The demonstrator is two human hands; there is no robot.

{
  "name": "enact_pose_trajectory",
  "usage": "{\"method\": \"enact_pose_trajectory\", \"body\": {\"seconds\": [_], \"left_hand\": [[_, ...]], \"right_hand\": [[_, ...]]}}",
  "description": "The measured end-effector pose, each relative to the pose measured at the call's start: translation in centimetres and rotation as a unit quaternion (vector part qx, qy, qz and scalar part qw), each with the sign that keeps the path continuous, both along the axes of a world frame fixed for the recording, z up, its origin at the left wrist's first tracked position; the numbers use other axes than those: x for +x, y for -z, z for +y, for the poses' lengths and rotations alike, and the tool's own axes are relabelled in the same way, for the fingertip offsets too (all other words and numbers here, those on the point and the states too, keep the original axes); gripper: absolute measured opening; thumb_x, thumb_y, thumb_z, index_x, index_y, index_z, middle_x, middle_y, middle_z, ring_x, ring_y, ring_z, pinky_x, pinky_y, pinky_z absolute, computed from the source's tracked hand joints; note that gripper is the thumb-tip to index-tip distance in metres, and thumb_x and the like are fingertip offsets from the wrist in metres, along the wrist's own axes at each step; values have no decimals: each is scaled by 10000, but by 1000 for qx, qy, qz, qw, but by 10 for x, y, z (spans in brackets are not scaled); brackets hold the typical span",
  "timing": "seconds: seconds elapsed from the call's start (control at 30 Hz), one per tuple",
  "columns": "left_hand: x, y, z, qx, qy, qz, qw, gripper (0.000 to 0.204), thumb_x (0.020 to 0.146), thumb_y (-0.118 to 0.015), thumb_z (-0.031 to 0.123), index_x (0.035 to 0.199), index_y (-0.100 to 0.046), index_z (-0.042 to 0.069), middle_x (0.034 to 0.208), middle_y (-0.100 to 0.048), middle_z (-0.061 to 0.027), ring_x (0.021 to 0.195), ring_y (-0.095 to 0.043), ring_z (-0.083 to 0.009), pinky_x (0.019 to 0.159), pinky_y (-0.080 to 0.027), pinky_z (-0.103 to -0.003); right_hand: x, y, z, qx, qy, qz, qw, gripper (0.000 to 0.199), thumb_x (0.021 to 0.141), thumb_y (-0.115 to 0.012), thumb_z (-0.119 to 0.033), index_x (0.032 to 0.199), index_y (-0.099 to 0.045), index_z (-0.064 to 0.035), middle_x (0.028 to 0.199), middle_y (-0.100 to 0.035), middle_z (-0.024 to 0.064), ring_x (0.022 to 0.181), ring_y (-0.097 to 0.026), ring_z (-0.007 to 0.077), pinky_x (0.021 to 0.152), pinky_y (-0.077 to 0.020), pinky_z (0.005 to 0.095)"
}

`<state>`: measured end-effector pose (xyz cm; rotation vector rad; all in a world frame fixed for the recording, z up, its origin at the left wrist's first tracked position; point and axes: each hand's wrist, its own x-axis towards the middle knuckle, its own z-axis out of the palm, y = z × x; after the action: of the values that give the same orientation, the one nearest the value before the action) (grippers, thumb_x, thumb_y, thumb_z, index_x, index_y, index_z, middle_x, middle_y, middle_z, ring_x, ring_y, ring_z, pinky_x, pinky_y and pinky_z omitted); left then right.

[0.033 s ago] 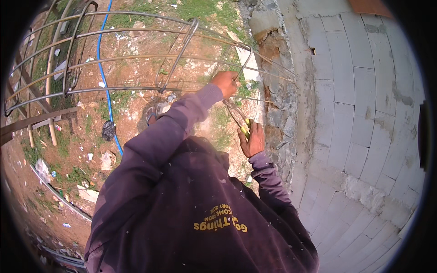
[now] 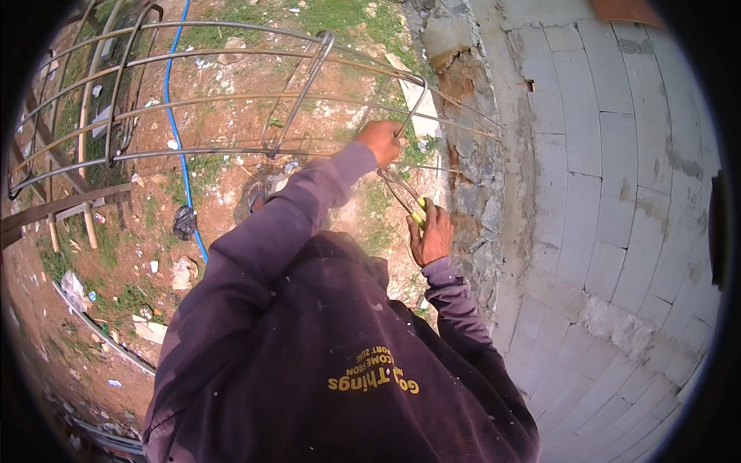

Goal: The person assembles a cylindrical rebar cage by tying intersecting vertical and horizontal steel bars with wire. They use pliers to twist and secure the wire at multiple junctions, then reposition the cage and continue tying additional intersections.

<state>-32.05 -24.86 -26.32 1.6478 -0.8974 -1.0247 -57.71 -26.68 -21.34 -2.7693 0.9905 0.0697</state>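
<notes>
Hands — left on stirrup, right holding pincers.

The person's left hand grips the lower end of a steel loop at the right end of a long bar cage. Just below, the right hand holds pincers by yellow-green handles, tips toward the left hand. A blue hose crosses littered ground; a grey block wall stands at the right.
</notes>
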Motion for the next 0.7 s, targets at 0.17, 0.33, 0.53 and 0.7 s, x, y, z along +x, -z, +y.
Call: {"method": "enact_pose_trajectory", "body": {"seconds": [0.17,0.33,0.53,0.7], "left_hand": [[6,11,1,-2,-14,-56,998,237,917,-638,195,1074,-640,17,912,-683,-206,828,-684,-335,757,-521,-436],[6,26,-3,-18,-31,-52,998,287,938,-638,141,1155,-599,-44,856,-671,-184,731,-723,-227,643,-550,-367],[8,26,-2,-20,-60,37,997,207,929,-642,142,1032,-593,-30,763,-665,-140,689,-714,-203,592,-546,-342],[17,17,-8,38,-36,24,998,312,946,-634,170,1181,-571,-26,835,-702,-152,739,-722,-211,658,-581,-342]], "right_hand": [[1,30,5,-26,-7,-2,1000,548,921,-627,-258,1382,-444,-25,1119,-579,204,996,-585,380,846,-481,470],[8,61,14,61,70,-38,995,359,966,-576,-282,1198,-529,-12,903,-650,226,741,-658,388,672,-542,466],[13,59,2,832,276,-93,471,480,980,-529,-508,967,-559,-29,702,-577,102,572,-609,237,507,-510,364],[13,51,3,369,115,-169,907,589,730,-847,-362,1067,-511,-14,773,-606,96,626,-614,188,573,-494,350]]}}
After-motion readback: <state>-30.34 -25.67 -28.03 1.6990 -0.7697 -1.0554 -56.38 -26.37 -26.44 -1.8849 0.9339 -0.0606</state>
